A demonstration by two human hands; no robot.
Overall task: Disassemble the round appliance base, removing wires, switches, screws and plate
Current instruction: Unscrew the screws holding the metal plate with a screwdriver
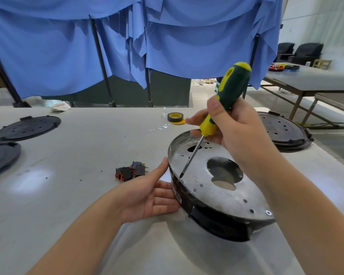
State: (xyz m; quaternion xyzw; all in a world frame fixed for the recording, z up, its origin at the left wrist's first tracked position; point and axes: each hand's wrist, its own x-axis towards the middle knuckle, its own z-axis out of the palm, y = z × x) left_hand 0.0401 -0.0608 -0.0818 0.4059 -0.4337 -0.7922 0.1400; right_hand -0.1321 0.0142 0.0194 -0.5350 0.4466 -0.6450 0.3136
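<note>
Unscrewing the plate: driver tip set at the left rim of the round base.

The round base (216, 195) sits on the worktop (77, 155). The right hand (238, 135), fingers wrapped round the screwdriver (224, 100), holds it above the base's far side; the shaft slants down and toward the person, tip at the metal plate (222, 193). The left hand (147, 197), fingers open, braces the base's left wall. Removed switches (129, 171) lie left of the base. One screw (268, 212) remains at the base's near right edge, nearer the right hand.
</note>
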